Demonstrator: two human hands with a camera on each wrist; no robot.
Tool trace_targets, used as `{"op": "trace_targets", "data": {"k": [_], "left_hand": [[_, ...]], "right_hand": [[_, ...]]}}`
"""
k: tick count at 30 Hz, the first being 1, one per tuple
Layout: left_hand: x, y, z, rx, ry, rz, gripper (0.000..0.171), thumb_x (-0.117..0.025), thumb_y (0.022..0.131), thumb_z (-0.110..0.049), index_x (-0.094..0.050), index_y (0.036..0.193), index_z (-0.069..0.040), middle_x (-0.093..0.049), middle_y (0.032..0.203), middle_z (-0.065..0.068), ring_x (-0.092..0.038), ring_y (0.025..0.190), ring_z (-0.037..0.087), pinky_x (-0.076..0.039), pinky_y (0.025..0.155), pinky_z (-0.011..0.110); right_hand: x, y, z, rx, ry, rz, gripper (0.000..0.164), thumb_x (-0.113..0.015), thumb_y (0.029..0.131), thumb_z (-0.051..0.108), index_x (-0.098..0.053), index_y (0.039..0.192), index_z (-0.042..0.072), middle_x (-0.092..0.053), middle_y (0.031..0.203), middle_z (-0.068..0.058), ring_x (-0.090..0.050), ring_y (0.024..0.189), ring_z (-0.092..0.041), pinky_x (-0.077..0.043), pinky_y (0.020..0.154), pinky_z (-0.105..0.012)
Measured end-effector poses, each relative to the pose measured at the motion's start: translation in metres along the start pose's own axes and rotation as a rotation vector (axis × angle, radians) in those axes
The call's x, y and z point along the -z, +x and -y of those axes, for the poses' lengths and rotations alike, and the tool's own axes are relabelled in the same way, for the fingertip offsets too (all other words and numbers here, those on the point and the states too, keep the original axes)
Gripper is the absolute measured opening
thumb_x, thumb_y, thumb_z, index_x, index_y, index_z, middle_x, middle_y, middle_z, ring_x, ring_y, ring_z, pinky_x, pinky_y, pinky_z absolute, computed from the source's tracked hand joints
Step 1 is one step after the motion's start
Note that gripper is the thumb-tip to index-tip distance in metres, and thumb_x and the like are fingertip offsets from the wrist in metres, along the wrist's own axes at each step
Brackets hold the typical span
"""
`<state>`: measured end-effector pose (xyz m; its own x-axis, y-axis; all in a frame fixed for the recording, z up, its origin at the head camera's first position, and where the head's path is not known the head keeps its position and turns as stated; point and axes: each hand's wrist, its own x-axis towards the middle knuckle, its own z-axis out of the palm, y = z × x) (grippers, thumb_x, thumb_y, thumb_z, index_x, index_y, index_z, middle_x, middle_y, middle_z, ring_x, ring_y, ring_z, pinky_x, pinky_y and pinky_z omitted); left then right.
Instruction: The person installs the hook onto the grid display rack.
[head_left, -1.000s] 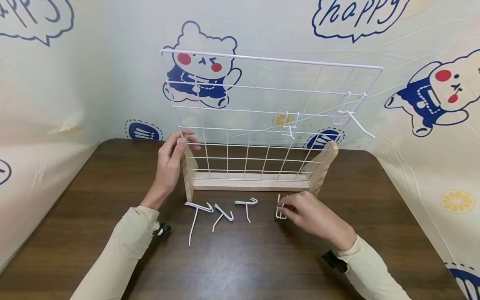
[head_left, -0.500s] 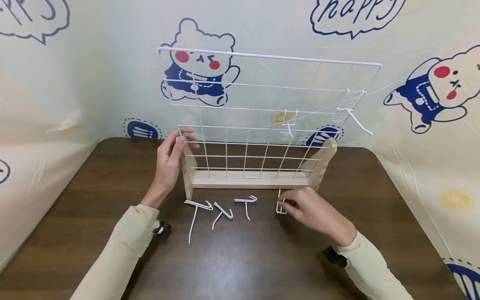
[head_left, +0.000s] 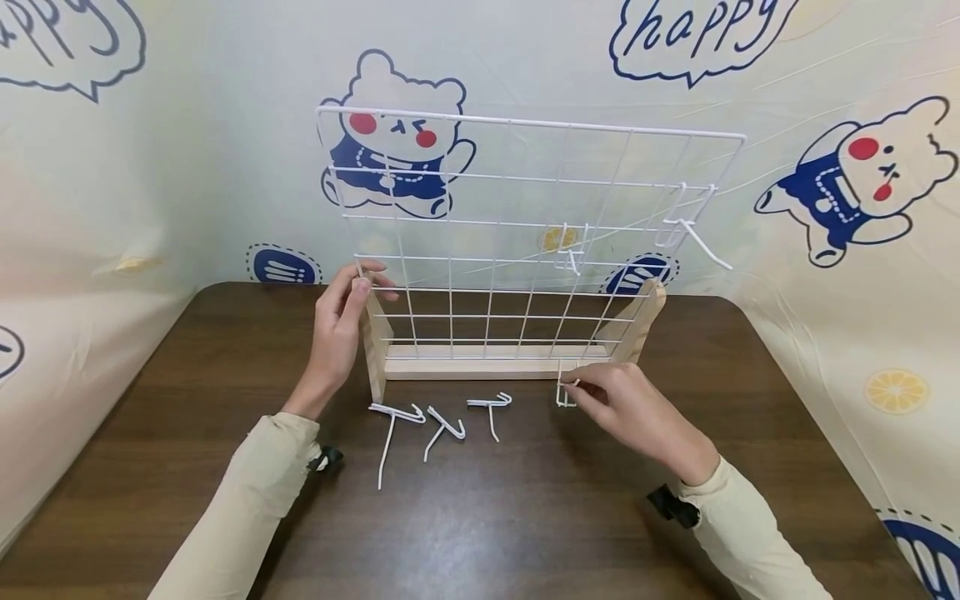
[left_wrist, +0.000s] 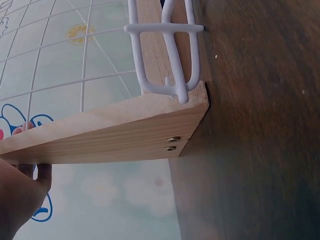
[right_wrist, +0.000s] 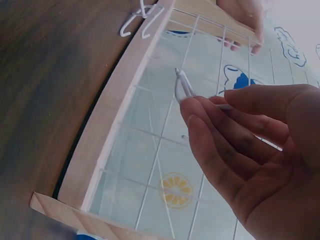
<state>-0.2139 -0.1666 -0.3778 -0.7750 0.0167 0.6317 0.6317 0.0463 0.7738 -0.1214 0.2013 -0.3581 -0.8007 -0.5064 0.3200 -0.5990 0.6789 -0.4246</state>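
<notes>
Left hand (left_wrist: 19, 195) grips wooden panel (left_wrist: 107, 137) bearing two screws (left_wrist: 173, 139); white hook (left_wrist: 174, 57) nearby.

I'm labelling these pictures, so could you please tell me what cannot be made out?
Right wrist view: part of the held wire hook, hidden by the right hand.
Left wrist view: part of the left hand, cut off by the left edge.
Same view: nearest tabletop hook's top, cropped.

You face a softly lit, dark wood-grain desk (head_left: 465, 542) before a pale, creased backdrop (head_left: 232, 175), perhaps of thin cloth, printed with cartoon bears (head_left: 836, 192), citrus slices (head_left: 897, 392) and "happy" speech bubbles (head_left: 701, 42).
</notes>
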Motion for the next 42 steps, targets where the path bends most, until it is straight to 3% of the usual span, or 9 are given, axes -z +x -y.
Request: {"op": "trace_targets", "data": {"k": [12,24,31,38,42], "left_hand": [[0.001,0.0,-0.002,-0.003,-0.013,0.01,0.03,-0.041,0.107,-0.01,-0.055,0.124,0.009,-0.062,0.104,0.034,-0.068,0.091,0.032,-0.047,0.09,0.027],[0.001,-0.001,-0.003,0.006,-0.009,0.02,0.031,-0.041,0.107,-0.012,-0.056,0.126,0.007,-0.063,0.105,0.031,-0.066,0.092,0.036,-0.048,0.091,0.029],[0.002,0.0,-0.001,0.003,-0.007,0.028,0.031,-0.04,0.107,-0.011,-0.056,0.127,0.006,-0.062,0.106,0.031,-0.066,0.093,0.034,-0.046,0.093,0.029],[0.001,-0.001,-0.001,-0.001,-0.004,0.031,0.031,-0.04,0.107,-0.011,-0.056,0.127,0.006,-0.063,0.105,0.029,-0.067,0.092,0.034,-0.047,0.092,0.029],[0.001,-0.001,-0.001,-0.005,0.002,0.028,0.031,-0.04,0.107,-0.012,-0.056,0.127,0.006,-0.063,0.105,0.029,-0.067,0.092,0.033,-0.047,0.092,0.031]], "right_hand": [[0.003,0.001,-0.005,0.056,-0.031,-0.207,0.015,-0.071,0.091,0.005,-0.076,0.105,0.006,-0.074,0.098,-0.002,-0.062,0.072,-0.005,-0.054,0.061,-0.03],[-0.001,0.003,-0.021,0.097,-0.065,-0.365,0.022,-0.072,0.088,-0.001,-0.074,0.109,0.001,-0.075,0.097,-0.007,-0.069,0.078,-0.012,-0.055,0.059,-0.026],[-0.004,0.005,-0.03,0.094,-0.056,-0.407,0.024,-0.072,0.087,-0.003,-0.073,0.111,-0.001,-0.075,0.1,-0.011,-0.071,0.081,-0.016,-0.057,0.062,-0.036],[-0.007,0.007,-0.04,0.107,-0.049,-0.465,0.023,-0.07,0.087,-0.005,-0.074,0.109,0.001,-0.074,0.097,-0.009,-0.069,0.082,-0.018,-0.055,0.063,-0.033],[-0.008,0.007,-0.044,0.096,-0.049,-0.45,0.023,-0.07,0.088,-0.005,-0.074,0.11,0.0,-0.074,0.099,-0.009,-0.069,0.083,-0.017,-0.055,0.063,-0.033]]}}
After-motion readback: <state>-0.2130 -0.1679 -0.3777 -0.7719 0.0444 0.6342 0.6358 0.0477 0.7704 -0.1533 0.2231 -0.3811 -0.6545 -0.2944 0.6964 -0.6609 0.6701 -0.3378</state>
